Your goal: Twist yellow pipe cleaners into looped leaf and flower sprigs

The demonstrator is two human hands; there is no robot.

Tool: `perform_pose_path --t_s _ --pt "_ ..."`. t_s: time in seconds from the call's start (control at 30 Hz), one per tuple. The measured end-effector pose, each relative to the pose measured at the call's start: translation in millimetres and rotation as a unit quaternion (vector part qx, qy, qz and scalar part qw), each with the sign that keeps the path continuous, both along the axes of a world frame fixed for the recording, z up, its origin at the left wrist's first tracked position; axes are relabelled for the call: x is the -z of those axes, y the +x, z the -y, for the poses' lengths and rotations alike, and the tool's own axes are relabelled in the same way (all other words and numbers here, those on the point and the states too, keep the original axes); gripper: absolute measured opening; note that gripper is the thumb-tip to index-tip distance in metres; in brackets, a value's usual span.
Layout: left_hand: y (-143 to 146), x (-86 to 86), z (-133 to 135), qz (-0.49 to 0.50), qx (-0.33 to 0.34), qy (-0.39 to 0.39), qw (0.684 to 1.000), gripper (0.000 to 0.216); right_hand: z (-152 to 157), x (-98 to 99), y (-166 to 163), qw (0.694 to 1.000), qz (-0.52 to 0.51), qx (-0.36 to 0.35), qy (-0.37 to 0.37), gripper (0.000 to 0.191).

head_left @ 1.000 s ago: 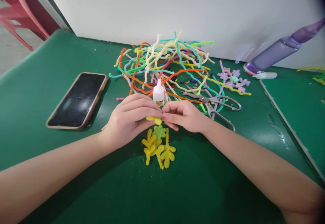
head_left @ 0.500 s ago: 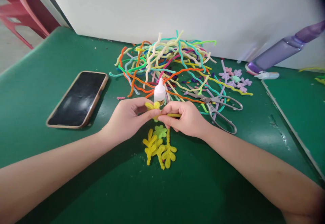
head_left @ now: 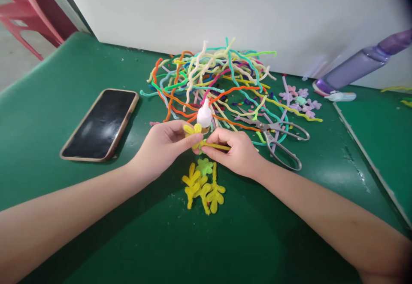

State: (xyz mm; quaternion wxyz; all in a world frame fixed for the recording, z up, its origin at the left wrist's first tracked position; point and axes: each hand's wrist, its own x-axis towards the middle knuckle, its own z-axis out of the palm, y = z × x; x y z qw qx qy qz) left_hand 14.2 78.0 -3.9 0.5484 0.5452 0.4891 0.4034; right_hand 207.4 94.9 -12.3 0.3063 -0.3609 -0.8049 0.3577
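My left hand (head_left: 161, 146) and my right hand (head_left: 236, 151) meet above the green table (head_left: 64, 181), both pinched on one yellow pipe-cleaner flower (head_left: 193, 130). The left fingers grip its looped petals. The right fingers hold its straight stem, which runs out to the right. Just behind the hands stands a small white glue bottle (head_left: 204, 115). Below the hands lie several finished yellow flower shapes (head_left: 206, 189) and one light green flower (head_left: 205, 166).
A tangled heap of coloured pipe cleaners (head_left: 212, 75) lies by the white wall. Metal scissors (head_left: 277, 138) rest to the right, near small purple and pink flowers (head_left: 301, 99). A dark phone (head_left: 101, 123) lies left. A purple bottle (head_left: 363, 67) lies on its side far right.
The hands have lifted slightly and turned the yellow flower, so its petals now show above the left fingers. The camera has shifted a little.
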Motion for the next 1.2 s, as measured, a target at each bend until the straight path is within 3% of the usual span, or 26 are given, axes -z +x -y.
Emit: perform_pose_path --t_s 0.27,0.47,0.73,0.9,1.07,1.2 --pt "-1.1 2.6 -4.1 0.036 0.02 -0.001 0.999 0.014 0.4 -0.9 -1.0 1.0 0.024 -0.002 0.011 0.026" --pt "-2.0 5.1 -4.8 0.052 0.013 -0.002 0.999 0.017 0.7 0.7 1.0 1.0 0.011 -0.019 0.007 0.016" --pt "-5.2 4.3 -7.3 -0.003 0.024 0.009 1.0 0.017 4.2 3.3 -1.3 0.985 0.038 0.032 0.167 0.017" --pt "-1.8 -0.4 -6.0 -0.044 0.057 -0.007 0.997 0.014 5.3 5.3 -0.9 0.975 0.065 0.055 0.205 0.017" --pt "0.0 -2.8 -3.4 -0.032 0.053 -0.001 0.998 0.011 2.6 4.2 -0.4 0.981 0.035 0.049 0.182 0.015" --pt "-0.2 -3.6 -2.6 -0.016 0.059 0.013 0.998 0.023 1.4 3.2 -0.2 0.986 0.015 0.053 0.157 0.013"
